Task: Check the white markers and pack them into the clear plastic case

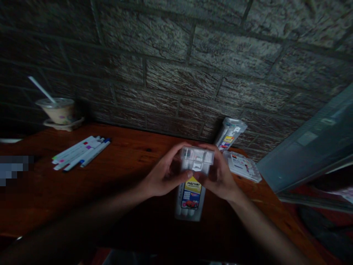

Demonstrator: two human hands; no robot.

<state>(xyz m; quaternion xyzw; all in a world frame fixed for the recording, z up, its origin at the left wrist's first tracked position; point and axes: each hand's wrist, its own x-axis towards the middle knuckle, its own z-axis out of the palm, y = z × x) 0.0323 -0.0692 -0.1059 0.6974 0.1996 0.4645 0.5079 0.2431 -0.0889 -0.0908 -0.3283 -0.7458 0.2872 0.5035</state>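
A clear plastic marker case (191,211) with a yellow and blue label reading "Marker" stands between my two hands, its lid and white latch facing me. White markers show through its wall. My left hand (164,176) wraps the case's left side, thumb on the front just under the latch. From the right, my right hand (219,175) grips it the same way, its thumb close to the left one. Both hands are closed on the case near its top. The fingers behind it are partly hidden.
Several loose white markers (82,152) lie on the wooden table (127,154) at left. A drink cup with a straw (59,110) stands on a saucer (66,127) behind them. Another marker case (230,134) and a flat clear case (244,167) are at right. A brick wall (165,81) rises behind.
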